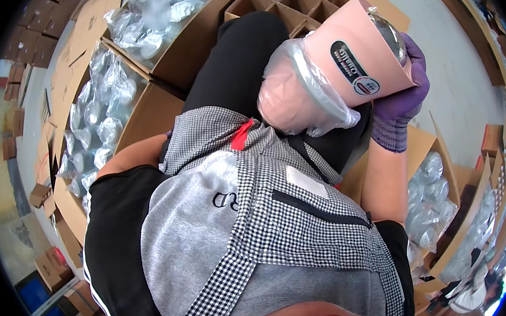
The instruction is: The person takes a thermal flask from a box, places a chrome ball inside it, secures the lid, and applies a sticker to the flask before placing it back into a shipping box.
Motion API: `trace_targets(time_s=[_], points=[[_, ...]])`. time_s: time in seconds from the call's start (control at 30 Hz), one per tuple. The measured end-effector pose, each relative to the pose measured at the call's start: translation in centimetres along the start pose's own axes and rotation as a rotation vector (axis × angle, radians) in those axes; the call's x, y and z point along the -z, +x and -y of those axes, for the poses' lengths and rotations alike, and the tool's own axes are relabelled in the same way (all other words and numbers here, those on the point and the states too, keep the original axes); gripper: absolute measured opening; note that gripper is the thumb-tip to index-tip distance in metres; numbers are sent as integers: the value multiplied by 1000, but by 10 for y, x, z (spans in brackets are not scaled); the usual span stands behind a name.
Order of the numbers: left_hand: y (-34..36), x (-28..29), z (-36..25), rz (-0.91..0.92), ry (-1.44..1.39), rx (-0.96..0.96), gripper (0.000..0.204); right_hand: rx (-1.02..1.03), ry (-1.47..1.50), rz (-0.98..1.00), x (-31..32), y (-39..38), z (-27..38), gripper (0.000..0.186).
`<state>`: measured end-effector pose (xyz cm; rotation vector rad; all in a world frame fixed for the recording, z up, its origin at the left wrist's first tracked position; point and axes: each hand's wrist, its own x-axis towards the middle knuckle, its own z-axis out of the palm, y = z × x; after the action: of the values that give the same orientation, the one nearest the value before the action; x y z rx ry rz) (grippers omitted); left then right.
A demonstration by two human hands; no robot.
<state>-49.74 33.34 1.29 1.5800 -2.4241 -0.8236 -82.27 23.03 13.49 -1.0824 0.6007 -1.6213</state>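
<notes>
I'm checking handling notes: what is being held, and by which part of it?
A pink, partly bagged vessel, held at the rim of its unbagged end by the right grip. The left grip is mostly hidden; its hold cannot be told.

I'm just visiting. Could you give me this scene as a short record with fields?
Busy hand: right hand, purple-gloved
Held thing: pink container, gripped at its rim, tilted
Wrapping: clear plastic around the other end
Other hand: left hand, mostly hidden
Clothing: checked apron
On the left: open cartons holding plastic-wrapped items
</notes>
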Motion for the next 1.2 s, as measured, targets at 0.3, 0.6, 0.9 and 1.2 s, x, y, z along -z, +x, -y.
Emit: trace_targets(time_s=[0.3, 0.6, 0.9, 1.2], points=[[3, 69, 169, -375, 267, 268, 36, 181, -501, 245, -6, 12, 5, 60], [152, 207, -84, 28, -1119, -584, 106, -134, -876, -96, 150, 98, -36, 56], [203, 212, -68, -31, -519, -1050, 73, -717, -1793, 433, 131, 144, -131, 64], [197, 245, -65, 103, -729, -706, 76, -115, -1849, 217, 140, 139, -128, 66]])
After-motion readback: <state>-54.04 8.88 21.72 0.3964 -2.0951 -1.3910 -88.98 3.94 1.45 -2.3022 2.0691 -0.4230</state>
